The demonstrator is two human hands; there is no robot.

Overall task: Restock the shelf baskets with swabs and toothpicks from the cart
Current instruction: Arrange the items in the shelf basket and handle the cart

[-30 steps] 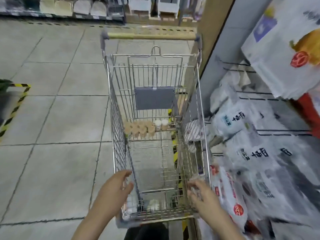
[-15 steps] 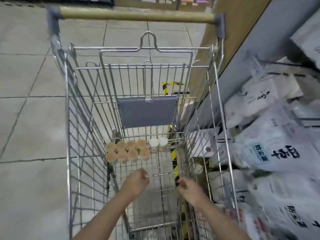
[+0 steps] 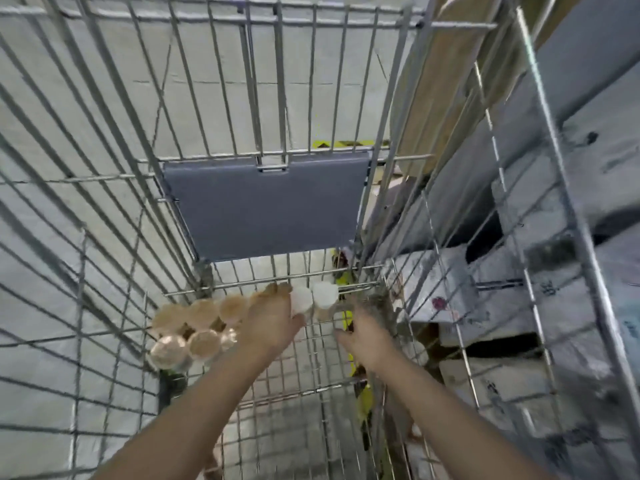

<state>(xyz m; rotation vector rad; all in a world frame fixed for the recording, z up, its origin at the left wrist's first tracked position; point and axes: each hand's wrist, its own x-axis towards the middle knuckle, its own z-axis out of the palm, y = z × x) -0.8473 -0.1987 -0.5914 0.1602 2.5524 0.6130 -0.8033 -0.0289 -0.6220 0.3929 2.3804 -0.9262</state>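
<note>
Both my arms reach deep into the wire cart (image 3: 104, 188). Several round tan-topped containers (image 3: 194, 323) stand packed together at the far left of the cart floor. To their right stand two white-topped containers (image 3: 325, 296). My left hand (image 3: 273, 320) lies over the right end of the tan group, fingers stretched forward, its thumb side against the nearer white container (image 3: 300, 301). My right hand (image 3: 363, 336) hovers just right of the white containers with fingers extended and holds nothing. The view is blurred.
A grey plastic flap (image 3: 263, 206) hangs on the cart's far wall above the containers. Through the right wire wall I see shelves stacked with white packaged goods (image 3: 519, 271). Pale floor tiles show beyond the left wall.
My head and both hands have moved forward and down into the cart. The hands went from the cart's near end to the containers at the far end.
</note>
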